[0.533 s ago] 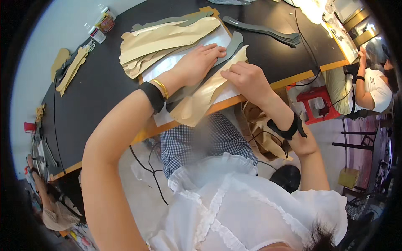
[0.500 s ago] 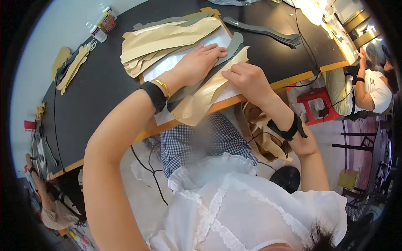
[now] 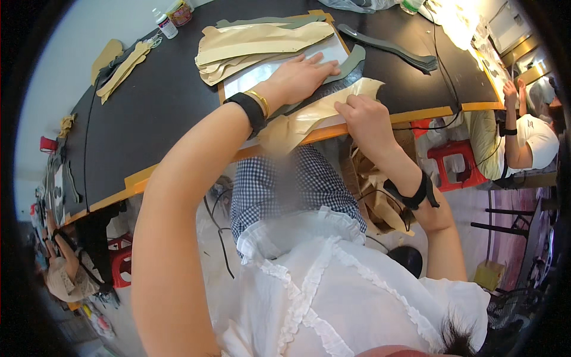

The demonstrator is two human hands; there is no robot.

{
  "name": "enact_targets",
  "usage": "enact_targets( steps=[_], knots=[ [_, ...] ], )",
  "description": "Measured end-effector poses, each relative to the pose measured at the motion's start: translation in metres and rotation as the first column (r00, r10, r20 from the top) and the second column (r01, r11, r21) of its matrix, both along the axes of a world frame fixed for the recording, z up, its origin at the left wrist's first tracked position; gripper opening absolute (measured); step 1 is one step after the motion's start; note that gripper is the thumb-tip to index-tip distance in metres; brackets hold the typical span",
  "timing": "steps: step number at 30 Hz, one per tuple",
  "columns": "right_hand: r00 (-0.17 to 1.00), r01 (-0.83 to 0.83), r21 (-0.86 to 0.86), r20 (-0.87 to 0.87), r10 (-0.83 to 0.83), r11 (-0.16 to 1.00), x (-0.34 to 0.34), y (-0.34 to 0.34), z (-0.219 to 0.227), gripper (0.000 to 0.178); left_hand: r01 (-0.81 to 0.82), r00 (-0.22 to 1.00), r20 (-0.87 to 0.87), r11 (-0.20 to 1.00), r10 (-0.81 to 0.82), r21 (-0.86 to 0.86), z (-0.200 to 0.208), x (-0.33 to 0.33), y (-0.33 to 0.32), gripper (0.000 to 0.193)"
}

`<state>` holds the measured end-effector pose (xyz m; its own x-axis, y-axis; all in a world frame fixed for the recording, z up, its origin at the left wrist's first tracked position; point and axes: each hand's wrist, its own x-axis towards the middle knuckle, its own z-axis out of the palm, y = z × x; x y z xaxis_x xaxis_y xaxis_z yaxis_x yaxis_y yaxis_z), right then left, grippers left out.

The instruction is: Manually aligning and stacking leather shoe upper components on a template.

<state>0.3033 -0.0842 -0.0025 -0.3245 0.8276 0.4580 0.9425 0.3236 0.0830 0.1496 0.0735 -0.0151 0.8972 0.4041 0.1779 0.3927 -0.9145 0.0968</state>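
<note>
My left hand (image 3: 302, 77) lies flat with its fingers spread, pressing on a curved grey piece (image 3: 353, 62) atop a white board (image 3: 242, 82). A tan paper sheet (image 3: 315, 114), long and wavy, stretches along the table's near edge. Its right part is pinched between the thumb and fingers of my right hand (image 3: 364, 117). Between the sheet and the grey piece a dark, shiny strip (image 3: 339, 86) shows. The sheet's left end hangs over the edge and looks blurred. Beyond my left hand lies a stack of tan paper-faced pieces (image 3: 262, 43).
Several dark grey curved strips (image 3: 392, 47) lie at the far right. Tan and dark pieces (image 3: 125, 68) sit at the left, near a white bottle (image 3: 165, 24). A cable (image 3: 443, 71) crosses the right side. Below the table stand a box of paper scraps (image 3: 383, 205) and a red stool (image 3: 455, 163).
The tan sheet stands farther from the grey piece, with more of the dark strip showing. My right hand keeps its pinch. The whole view has shifted somewhat.
</note>
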Motion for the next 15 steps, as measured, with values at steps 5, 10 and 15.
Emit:
enact_targets(
  steps=[5, 10, 15],
  knots=[
    [0.999, 0.04, -0.073, -0.032, -0.042, 0.997, -0.007, -0.022, 0.001, 0.012, -0.022, 1.0, -0.002, 1.0, 0.022, 0.01, 0.0, 0.001, -0.007, 0.044],
    [0.994, 0.046, -0.052, -0.101, -0.051, 0.998, -0.011, -0.048, 0.004, 0.019, -0.052, 0.996, 0.069, 0.997, 0.048, 0.05, -0.009, 0.003, -0.011, 0.042],
    [0.982, 0.104, -0.081, -0.151, -0.116, 0.991, -0.013, -0.083, 0.007, 0.021, -0.097, 0.986, 0.146, 0.991, 0.084, 0.087, -0.015, 0.014, -0.021, 0.039]
  ],
)
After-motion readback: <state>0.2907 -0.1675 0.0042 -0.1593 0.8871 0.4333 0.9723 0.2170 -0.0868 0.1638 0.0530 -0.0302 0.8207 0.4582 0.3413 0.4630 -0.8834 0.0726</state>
